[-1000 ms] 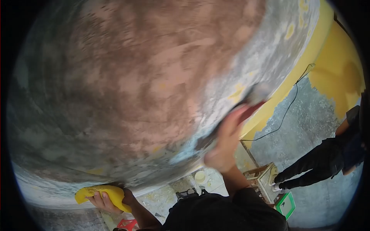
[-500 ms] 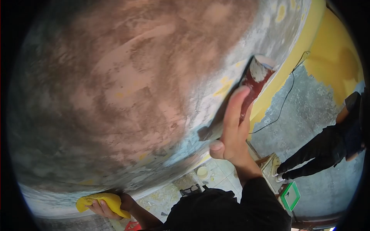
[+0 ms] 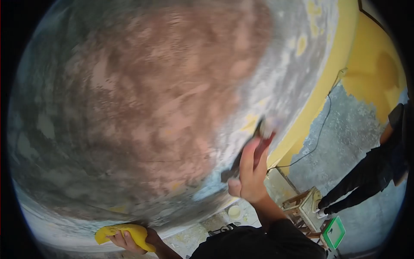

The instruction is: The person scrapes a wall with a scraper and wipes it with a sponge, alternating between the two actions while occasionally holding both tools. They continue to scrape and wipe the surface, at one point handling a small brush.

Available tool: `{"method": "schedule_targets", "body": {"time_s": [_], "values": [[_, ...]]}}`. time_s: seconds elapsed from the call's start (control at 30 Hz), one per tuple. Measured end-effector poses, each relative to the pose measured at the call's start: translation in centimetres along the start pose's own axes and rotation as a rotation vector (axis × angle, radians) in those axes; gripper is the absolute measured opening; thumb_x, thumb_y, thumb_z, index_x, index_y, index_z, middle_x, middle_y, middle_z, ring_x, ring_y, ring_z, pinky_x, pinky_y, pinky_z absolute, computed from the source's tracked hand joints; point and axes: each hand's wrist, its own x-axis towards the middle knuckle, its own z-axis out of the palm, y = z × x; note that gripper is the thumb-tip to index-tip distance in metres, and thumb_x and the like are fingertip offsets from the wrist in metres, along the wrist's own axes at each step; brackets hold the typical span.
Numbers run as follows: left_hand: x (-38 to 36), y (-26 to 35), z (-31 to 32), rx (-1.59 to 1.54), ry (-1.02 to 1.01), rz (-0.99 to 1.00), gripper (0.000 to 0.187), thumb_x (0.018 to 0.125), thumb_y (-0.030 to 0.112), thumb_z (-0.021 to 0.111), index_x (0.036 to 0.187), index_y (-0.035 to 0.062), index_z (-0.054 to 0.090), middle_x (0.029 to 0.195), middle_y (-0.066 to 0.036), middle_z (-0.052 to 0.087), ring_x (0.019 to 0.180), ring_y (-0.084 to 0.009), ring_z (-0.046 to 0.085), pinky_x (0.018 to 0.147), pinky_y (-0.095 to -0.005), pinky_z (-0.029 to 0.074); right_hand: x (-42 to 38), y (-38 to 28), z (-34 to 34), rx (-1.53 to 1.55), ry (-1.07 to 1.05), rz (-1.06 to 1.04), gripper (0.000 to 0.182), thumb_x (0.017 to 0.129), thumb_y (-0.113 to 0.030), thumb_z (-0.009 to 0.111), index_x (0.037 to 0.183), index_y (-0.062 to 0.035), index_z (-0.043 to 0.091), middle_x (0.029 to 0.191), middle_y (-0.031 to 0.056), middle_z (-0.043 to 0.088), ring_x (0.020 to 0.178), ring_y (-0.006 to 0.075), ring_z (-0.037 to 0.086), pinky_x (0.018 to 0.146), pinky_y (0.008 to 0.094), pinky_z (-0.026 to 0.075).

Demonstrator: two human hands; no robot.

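Observation:
My right hand (image 3: 253, 177) is closed on a curled piece of dark-red sandpaper (image 3: 264, 151), whose far end is whitish and smeared by motion. The paper lies against the patchy grey and white wall (image 3: 286, 93), beside its yellow border. Low on the left, my left hand (image 3: 129, 242) grips a yellow sponge (image 3: 118, 233) at the wall's lower part. The sponge is bent and has dark smudges; some of my left fingers are hidden behind it. A broad brownish patch covers the middle of the wall.
At the right a person in dark clothes (image 3: 360, 179) stands on a wooden stool (image 3: 308, 211). Below is a green-rimmed tray (image 3: 335, 232). A thin black cable (image 3: 321, 142) hangs by the yellow-and-grey wall. A pale round container (image 3: 234, 212) sits on the littered floor.
My right hand has moved down and slightly left along the wall with the sandpaper. My left hand and the sponge appear a little lower and further right, as the view has shifted.

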Motion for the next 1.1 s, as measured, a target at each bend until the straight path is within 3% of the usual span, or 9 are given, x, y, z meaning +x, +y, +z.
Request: {"method": "schedule_targets", "body": {"time_s": [0.07,0.17,0.27,0.43,0.57,0.67,0.83,0.97,1.1], "values": [[1.0,0.2,0.1,0.031,0.024,0.034,0.051,0.100,0.043,0.037,0.110,-0.0018,0.059,0.113,-0.024,0.061,0.115,-0.0445,0.054,0.100,-0.0602,0.040,0.6,-0.5,-0.4,-0.049,0.004,0.041,0.074,0.095,-0.047,0.039,0.137,0.0145,0.035,0.138,0.0440,0.026,0.129,0.0567,0.030,0.107,0.0602,0.021],[0.2,-0.4,-0.6,0.015,-0.060,-0.021,0.045,0.096,0.043,0.043,0.113,0.0042,0.056,0.117,-0.018,0.057,0.121,-0.0482,0.047,0.101,-0.0687,0.033,-0.9,-0.4,0.4,-0.063,-0.005,0.009,0.078,0.097,-0.048,0.031,0.138,0.0195,0.028,0.142,0.0452,0.018,0.134,0.0524,0.025,0.112,0.0473,0.018],[0.5,0.0,-0.1,-0.012,-0.020,-0.019,0.046,0.096,0.044,0.043,0.112,0.0035,0.056,0.117,-0.019,0.057,0.121,-0.0470,0.048,0.100,-0.0685,0.034,-2.8,-0.5,0.7,-0.001,-0.030,0.061,0.070,0.095,-0.045,0.040,0.138,0.0103,0.038,0.134,0.0435,0.033,0.123,0.0588,0.036,0.101,0.0657,0.028],[1.7,0.3,0.8,-0.028,0.080,0.058,0.048,0.101,0.038,0.037,0.109,-0.0029,0.061,0.114,-0.020,0.062,0.118,-0.0421,0.053,0.103,-0.0586,0.039,-1.2,-0.1,0.2,0.028,0.013,0.043,0.065,0.092,-0.039,0.044,0.137,0.0081,0.041,0.136,0.0455,0.030,0.122,0.0591,0.037,0.101,0.0654,0.029],[2.1,0.6,0.5,-0.075,0.047,0.061,0.042,0.101,0.033,0.040,0.109,-0.0031,0.061,0.116,-0.019,0.062,0.120,-0.0406,0.053,0.104,-0.0573,0.039,-5.4,-0.2,1.6,0.126,0.008,0.041,0.064,0.089,-0.036,0.048,0.136,0.0074,0.043,0.138,0.0416,0.032,0.125,0.0544,0.039,0.104,0.0613,0.029],[2.6,1.2,0.7,-0.036,0.043,0.053,0.039,0.101,0.030,0.042,0.109,-0.0030,0.061,0.115,-0.020,0.062,0.120,-0.0398,0.053,0.104,-0.0565,0.040,-0.4,-0.1,-0.2,0.070,0.084,0.060,0.062,0.090,-0.034,0.047,0.136,0.0071,0.044,0.139,0.0388,0.034,0.126,0.0515,0.041,0.105,0.0593,0.029],[2.1,0.8,1.8,-0.011,0.114,0.054,0.037,0.101,0.029,0.044,0.111,-0.0029,0.060,0.115,-0.020,0.062,0.116,-0.0397,0.055,0.103,-0.0561,0.042,-4.2,-0.6,0.7,0.166,0.015,0.075,0.061,0.091,-0.032,0.044,0.137,0.0066,0.043,0.141,0.0365,0.032,0.132,0.0531,0.032,0.105,0.0609,0.028],[2.2,1.5,1.5,-0.032,0.097,0.069,0.035,0.101,0.025,0.043,0.110,-0.0031,0.061,0.113,-0.019,0.063,0.114,-0.0402,0.056,0.102,-0.0559,0.042,0.7,-1.2,-0.7,0.078,0.070,0.101,0.061,0.091,-0.031,0.045,0.138,0.0070,0.042,0.140,0.0386,0.033,0.132,0.0521,0.033,0.106,0.0602,0.027],[2.4,1.2,0.9,-0.029,0.092,0.047,0.034,0.100,0.024,0.043,0.109,-0.0032,0.061,0.113,-0.020,0.063,0.115,-0.0401,0.056,0.102,-0.0559,0.043,-2.8,-0.5,0.4,0.122,0.025,0.072,0.062,0.090,-0.030,0.046,0.140,0.0064,0.040,0.138,0.0410,0.032,0.127,0.0555,0.035,0.105,0.0610,0.027]]}}
